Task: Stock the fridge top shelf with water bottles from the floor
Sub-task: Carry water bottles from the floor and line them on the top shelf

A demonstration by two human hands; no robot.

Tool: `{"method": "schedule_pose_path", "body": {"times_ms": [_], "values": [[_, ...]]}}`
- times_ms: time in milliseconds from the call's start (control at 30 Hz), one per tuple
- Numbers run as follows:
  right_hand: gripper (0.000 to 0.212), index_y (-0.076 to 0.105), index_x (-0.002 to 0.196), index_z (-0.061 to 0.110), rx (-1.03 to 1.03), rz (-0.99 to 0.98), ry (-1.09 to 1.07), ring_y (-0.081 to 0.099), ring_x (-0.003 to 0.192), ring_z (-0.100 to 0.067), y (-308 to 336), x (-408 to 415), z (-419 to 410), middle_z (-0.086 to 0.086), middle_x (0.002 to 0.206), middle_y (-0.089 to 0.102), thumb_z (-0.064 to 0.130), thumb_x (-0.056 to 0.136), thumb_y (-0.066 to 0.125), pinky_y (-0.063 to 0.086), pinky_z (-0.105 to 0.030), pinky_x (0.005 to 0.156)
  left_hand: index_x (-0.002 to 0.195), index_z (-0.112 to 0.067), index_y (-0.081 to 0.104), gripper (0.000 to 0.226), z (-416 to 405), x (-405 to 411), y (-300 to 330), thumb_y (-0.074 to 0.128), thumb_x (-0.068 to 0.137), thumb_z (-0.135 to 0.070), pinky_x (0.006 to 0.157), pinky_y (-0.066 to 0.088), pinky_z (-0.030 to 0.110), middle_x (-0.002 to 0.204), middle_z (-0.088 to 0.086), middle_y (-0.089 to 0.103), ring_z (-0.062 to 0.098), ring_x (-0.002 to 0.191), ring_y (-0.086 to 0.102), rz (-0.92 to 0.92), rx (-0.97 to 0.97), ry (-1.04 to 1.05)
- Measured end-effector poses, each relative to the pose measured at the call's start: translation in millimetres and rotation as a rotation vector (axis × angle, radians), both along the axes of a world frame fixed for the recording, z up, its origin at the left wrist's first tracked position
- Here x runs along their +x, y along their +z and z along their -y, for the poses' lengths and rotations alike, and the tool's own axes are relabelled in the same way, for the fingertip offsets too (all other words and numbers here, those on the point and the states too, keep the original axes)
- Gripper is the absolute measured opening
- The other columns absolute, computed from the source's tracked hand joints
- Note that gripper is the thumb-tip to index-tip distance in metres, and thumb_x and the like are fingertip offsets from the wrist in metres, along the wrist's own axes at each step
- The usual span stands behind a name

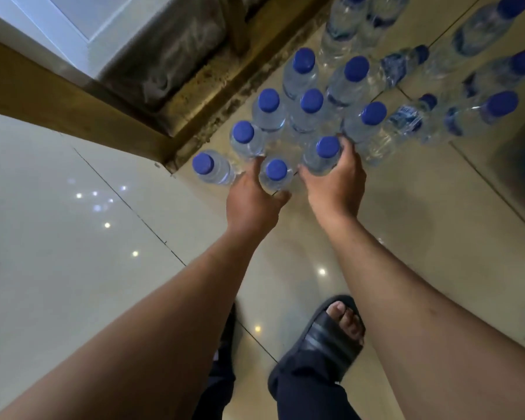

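Observation:
Several clear water bottles with blue caps stand close together on the tiled floor. My left hand grips the nearest bottle, fingers and thumb curled round its body below the cap. My right hand grips the bottle beside it, fingers wrapped round its far side. Both bottles stand on the floor among the others. The fridge shelf is out of view.
A wooden frame and a dirty ledge run along the bottles' left side. More bottles appear reflected or lined up at the upper right. My foot in a dark sandal stands below the hands.

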State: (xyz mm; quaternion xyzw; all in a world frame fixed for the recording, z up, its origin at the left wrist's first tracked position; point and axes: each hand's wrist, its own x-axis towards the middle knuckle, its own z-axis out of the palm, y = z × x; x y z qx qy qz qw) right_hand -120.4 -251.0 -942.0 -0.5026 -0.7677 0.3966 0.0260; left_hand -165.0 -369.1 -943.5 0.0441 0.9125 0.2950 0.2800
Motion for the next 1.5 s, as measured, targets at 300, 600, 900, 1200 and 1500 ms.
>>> {"method": "schedule_pose_path", "body": {"times_ms": [300, 600, 900, 1200, 1500], "values": [[0.060, 0.060, 0.124, 0.026, 0.036, -0.026, -0.024, 0.066, 0.099, -0.013, 26.2, 17.1, -5.8, 0.009, 0.110, 0.071, 0.033, 0.070, 0.086, 0.048, -0.024, 0.087, 0.118, -0.030, 0.056, 0.050, 1.8, -2.8, 27.9, 0.077, 0.076, -0.046, 0.070, 0.038, 0.026, 0.096, -0.014, 0.064, 0.008, 0.082, 0.052, -0.080, -0.052, -0.061], [0.058, 0.057, 0.111, 0.021, 0.102, -0.131, -0.200, 0.061, 0.074, -0.008, 260.3, 82.6, -3.0, 0.014, 0.089, 0.063, 0.036, 0.065, 0.089, 0.049, -0.020, 0.068, 0.126, -0.030, 0.055, 0.061, -5.9, 23.4, 265.8, 0.081, 0.074, -0.046, 0.073, 0.042, 0.027, 0.103, -0.011, 0.066, 0.011, 0.089, 0.057, -0.092, 0.059, -0.152], [0.055, 0.061, 0.114, 0.028, 0.206, -0.253, -0.415, 0.063, 0.079, -0.007, 554.6, 149.1, 7.6, 0.020, 0.090, 0.063, 0.037, 0.066, 0.088, 0.045, -0.021, 0.068, 0.122, -0.039, 0.054, 0.062, -27.4, 53.4, 567.6, 0.080, 0.066, -0.046, 0.071, 0.039, 0.025, 0.113, -0.015, 0.063, 0.007, 0.094, 0.057, -0.171, 0.180, -0.446], [0.055, 0.066, 0.118, 0.030, 0.362, -0.603, -0.564, 0.068, 0.092, -0.002, 771.0, 234.4, -40.9, 0.016, 0.102, 0.072, 0.023, 0.068, 0.088, 0.055, -0.021, 0.079, 0.090, -0.038, 0.057, 0.033, -102.0, 98.5, 776.1, 0.076, 0.063, -0.038, 0.071, 0.055, 0.034, 0.088, -0.012, 0.065, 0.006, 0.079, 0.062, -0.213, 0.516, -0.655], [0.049, 0.066, 0.117, 0.032, 0.619, -0.750, -0.577, 0.067, 0.085, -0.001, 915.0, 325.3, -138.7, 0.015, 0.096, 0.072, 0.023, 0.072, 0.086, 0.049, -0.009, 0.067, 0.089, -0.036, 0.062, 0.027, -225.3, 173.2, 926.2, 0.077, 0.068, -0.042, 0.069, 0.058, 0.033, 0.079, -0.016, 0.068, 0.002, 0.070, 0.064, -0.390, 0.801, -0.865]]}}
